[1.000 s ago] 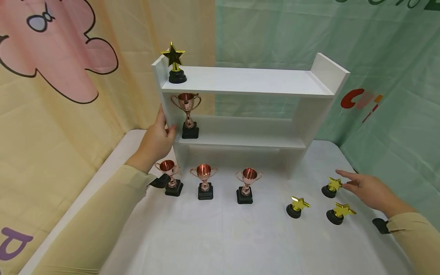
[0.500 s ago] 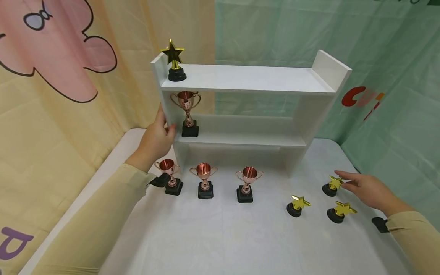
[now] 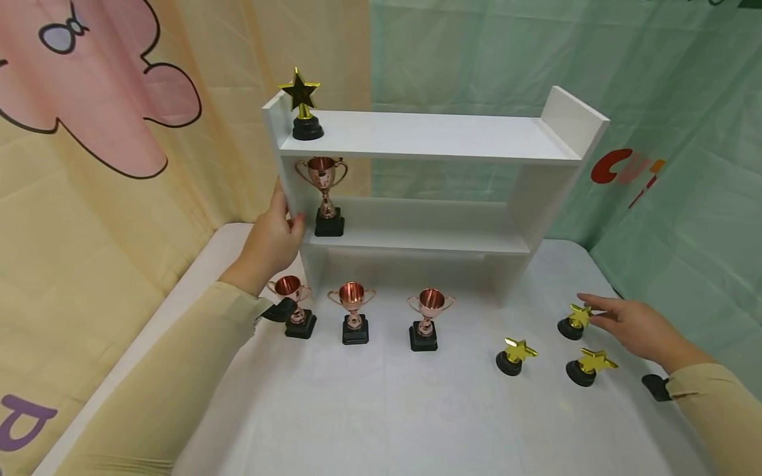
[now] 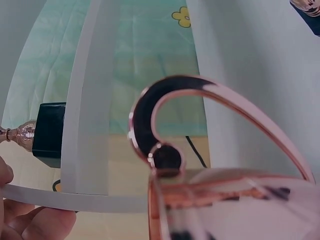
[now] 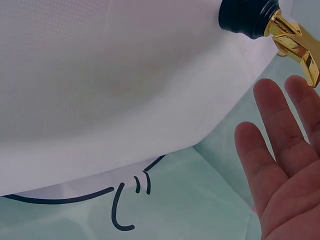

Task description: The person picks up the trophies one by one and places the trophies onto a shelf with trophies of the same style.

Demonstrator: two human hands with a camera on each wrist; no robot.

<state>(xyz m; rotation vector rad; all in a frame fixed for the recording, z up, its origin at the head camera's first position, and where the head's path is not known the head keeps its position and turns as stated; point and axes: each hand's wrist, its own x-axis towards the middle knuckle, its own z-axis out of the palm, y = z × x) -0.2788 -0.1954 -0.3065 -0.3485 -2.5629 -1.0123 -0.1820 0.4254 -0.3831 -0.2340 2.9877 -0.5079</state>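
— Hand status?
— My left hand (image 3: 270, 238) gripped the white wooden shelf unit's (image 3: 417, 139) left panel. My right hand (image 3: 634, 325), fingers extended, touched a gold plastic star trophy (image 3: 574, 321) on the white worktop (image 3: 381, 410).

A bench (image 3: 381, 423) is covered by a white cloth. It is backed by a yellow curtain (image 3: 119, 218) with a pink cartoon shape at left, and by a green curtain (image 3: 684, 218) at right.

In the left wrist view, 1 copper cup (image 4: 235, 200) is blurred and cut off by the edge.
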